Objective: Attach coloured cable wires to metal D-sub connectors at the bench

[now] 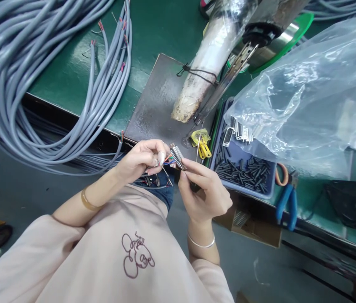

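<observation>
My left hand is closed in a pinch on the thin coloured wires at the end of a grey cable. My right hand is closed on a small metal D-sub connector, held tilted between both hands just in front of the bench edge. The wires run into the back of the connector. Both hands hover above my lap, close to the dark metal plate on the green bench.
Large coils of grey cable lie at left. A wrapped tool on a stand hangs over the plate. A blue tray holds several black sleeves and connectors. A clear plastic bag, blue-handled pliers and a yellow clip lie at right.
</observation>
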### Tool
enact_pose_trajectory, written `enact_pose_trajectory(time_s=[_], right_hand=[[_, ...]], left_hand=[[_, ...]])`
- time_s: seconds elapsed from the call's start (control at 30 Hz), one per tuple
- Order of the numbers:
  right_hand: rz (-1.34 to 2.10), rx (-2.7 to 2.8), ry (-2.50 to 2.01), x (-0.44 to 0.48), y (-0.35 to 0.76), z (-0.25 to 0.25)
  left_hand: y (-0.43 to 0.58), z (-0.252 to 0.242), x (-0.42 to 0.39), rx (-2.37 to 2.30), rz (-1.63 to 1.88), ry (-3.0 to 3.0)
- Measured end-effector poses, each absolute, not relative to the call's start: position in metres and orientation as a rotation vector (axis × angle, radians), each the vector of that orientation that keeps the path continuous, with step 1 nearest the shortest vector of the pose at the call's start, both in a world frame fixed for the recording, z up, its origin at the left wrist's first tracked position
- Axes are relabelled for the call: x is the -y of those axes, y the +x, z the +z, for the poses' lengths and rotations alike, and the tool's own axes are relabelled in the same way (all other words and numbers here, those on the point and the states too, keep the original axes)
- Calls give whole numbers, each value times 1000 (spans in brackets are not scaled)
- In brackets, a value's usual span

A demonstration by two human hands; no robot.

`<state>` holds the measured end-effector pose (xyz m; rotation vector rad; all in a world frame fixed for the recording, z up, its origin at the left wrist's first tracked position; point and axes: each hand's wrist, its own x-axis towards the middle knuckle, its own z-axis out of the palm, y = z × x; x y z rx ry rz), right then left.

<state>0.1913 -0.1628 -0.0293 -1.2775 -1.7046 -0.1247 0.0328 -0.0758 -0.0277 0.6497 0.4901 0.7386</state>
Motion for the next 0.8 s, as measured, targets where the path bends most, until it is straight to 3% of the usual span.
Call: enact_pose_trajectory(time_s=[0.8], right_hand=[[-194,1663,-1360,137,190,-24]], left_hand=[[49,-8,72,-895,947,1033]])
